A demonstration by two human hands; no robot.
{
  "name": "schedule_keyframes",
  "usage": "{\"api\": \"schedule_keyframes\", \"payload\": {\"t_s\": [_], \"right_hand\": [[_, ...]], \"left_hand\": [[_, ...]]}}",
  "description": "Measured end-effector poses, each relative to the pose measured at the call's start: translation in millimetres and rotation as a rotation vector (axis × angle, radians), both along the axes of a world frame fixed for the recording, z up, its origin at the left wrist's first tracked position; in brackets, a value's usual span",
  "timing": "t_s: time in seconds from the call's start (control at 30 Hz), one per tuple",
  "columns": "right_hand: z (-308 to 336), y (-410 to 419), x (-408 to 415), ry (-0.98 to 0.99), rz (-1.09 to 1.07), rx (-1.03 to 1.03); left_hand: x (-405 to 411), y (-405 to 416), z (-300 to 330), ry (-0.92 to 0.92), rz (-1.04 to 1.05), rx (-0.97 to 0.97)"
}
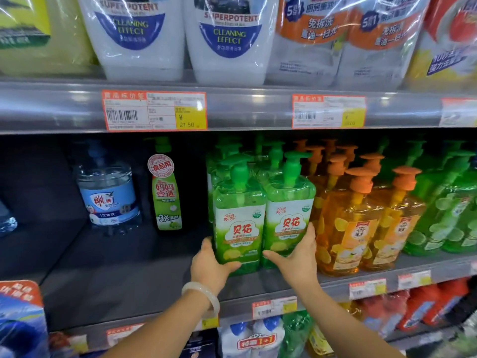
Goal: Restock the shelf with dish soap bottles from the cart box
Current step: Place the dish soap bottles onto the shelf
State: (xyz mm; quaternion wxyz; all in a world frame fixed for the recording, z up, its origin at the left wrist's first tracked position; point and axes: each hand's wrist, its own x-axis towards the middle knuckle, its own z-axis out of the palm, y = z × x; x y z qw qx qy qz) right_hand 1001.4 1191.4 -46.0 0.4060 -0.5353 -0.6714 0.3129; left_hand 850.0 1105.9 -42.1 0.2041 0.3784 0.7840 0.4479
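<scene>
Head view, and both hands are on the twin pack of green dish soap bottles [263,215] at the shelf [129,267] front. The left hand [210,266] holds its lower left corner, thumb curled across the front; the right hand [296,254] clasps the lower right side, fingers [311,235] wrapped round the edge. The pack stands upright, pumps up, touching the orange bottles [361,223] on its right, with open shelf to its left. It looks ready to slide straight back, both hands equally near.
</scene>
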Motion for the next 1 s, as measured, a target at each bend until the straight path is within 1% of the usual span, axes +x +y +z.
{"api": "schedule_keyframes", "payload": {"t_s": [0.2, 0.33, 0.6, 0.83, 1.0], "right_hand": [[1.4, 9.9, -4.2, -0.045, -0.020, 0.011], [3.3, 13.8, -7.4, -0.059, -0.020, 0.002], [3.6, 19.0, -15.2, -0.071, -0.049, 0.018], [1.2, 17.7, -14.5, -0.065, -0.051, 0.028], [0.2, 16.8, -14.1, -0.100, -0.032, 0.033]], "left_hand": [[2.3, 10.6, 1.3, 0.006, 0.034, -0.008], [0.9, 12.9, 1.1, 0.029, 0.012, -0.001], [-6.8, 17.3, 0.3, -0.005, -0.030, 0.015], [-7.8, 17.5, -2.4, 0.019, -0.018, 0.007], [-6.8, 17.7, -0.6, 0.029, -0.010, -0.011]]}}
